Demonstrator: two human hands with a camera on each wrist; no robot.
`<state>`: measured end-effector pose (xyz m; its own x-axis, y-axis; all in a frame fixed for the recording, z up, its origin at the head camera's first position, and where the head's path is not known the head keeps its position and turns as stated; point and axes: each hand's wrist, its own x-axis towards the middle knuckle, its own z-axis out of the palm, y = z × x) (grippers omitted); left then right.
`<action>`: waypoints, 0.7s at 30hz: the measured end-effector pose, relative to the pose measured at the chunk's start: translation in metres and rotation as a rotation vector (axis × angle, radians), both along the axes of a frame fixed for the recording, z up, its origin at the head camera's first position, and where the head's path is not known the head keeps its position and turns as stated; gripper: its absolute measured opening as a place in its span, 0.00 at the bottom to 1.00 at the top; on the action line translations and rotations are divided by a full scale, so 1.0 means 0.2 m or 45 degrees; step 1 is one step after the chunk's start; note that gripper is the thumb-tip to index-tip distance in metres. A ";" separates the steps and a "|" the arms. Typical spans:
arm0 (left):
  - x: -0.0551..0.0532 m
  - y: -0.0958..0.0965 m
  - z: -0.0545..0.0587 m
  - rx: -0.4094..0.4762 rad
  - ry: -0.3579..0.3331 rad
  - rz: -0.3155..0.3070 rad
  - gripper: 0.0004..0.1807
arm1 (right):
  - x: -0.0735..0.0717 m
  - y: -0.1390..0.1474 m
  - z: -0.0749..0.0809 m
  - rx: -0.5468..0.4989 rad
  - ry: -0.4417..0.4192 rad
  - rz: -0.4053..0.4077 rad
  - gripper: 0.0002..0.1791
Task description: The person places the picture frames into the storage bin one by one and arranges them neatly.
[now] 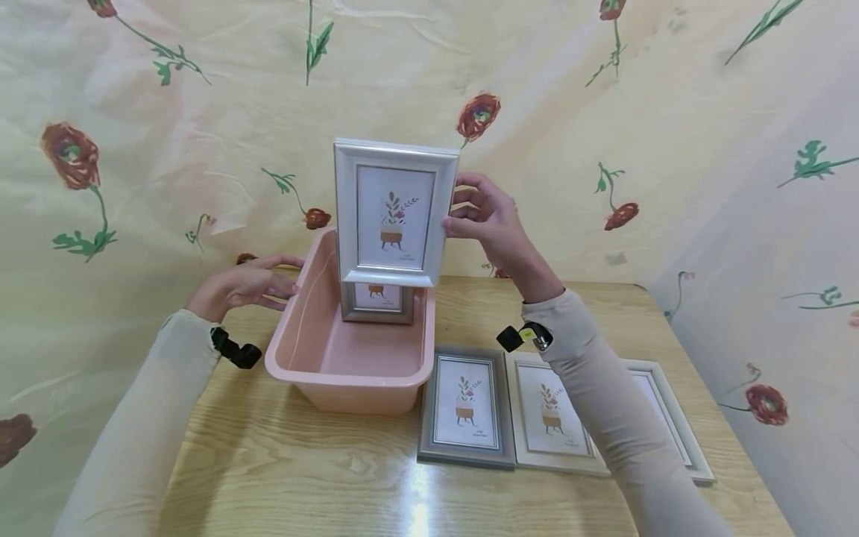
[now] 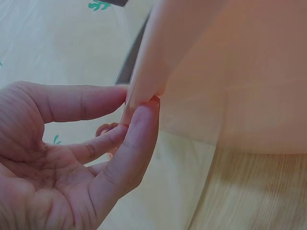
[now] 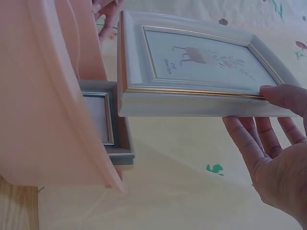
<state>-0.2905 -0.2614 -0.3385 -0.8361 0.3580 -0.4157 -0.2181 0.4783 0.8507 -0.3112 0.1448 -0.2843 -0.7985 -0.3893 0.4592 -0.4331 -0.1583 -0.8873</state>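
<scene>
My right hand (image 1: 490, 216) grips a white picture frame (image 1: 345, 216) by its right edge, thumb on the front and fingers behind. The frame hangs upright above the far end of a pink plastic basin (image 1: 356, 380). In the right wrist view a thin gold line runs round the border of this white picture frame (image 3: 192, 103). Inside the basin a grey-brown picture frame (image 1: 377, 318) leans at the far end, its upper part hidden behind the white one. With thumb and fingers, my left hand (image 2: 91, 143) pinches the rim of the basin (image 2: 148, 72) on its left side.
Right of the basin a dark grey frame (image 1: 426, 418), a cream frame (image 1: 564, 464) and a whitish frame (image 1: 701, 466) lie in a row on the wooden table (image 1: 302, 477). My right forearm covers part of them. A flowered cloth (image 1: 268, 97) hangs close behind the table.
</scene>
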 end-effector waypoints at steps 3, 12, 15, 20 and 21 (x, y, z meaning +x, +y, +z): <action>0.00 0.00 0.00 0.007 -0.001 0.000 0.43 | 0.00 -0.03 -0.02 0.014 0.003 0.007 0.28; 0.00 -0.01 0.00 0.025 -0.003 -0.004 0.42 | -0.01 -0.09 -0.07 0.038 -0.008 0.000 0.28; -0.01 -0.01 -0.01 0.021 -0.003 -0.012 0.42 | -0.02 -0.10 -0.09 0.049 -0.016 -0.003 0.28; -0.01 -0.01 -0.01 0.024 -0.007 -0.017 0.42 | -0.03 -0.10 -0.12 0.066 -0.028 -0.002 0.28; -0.01 -0.01 -0.01 0.026 -0.008 -0.016 0.42 | -0.03 -0.10 -0.12 0.072 -0.028 -0.005 0.28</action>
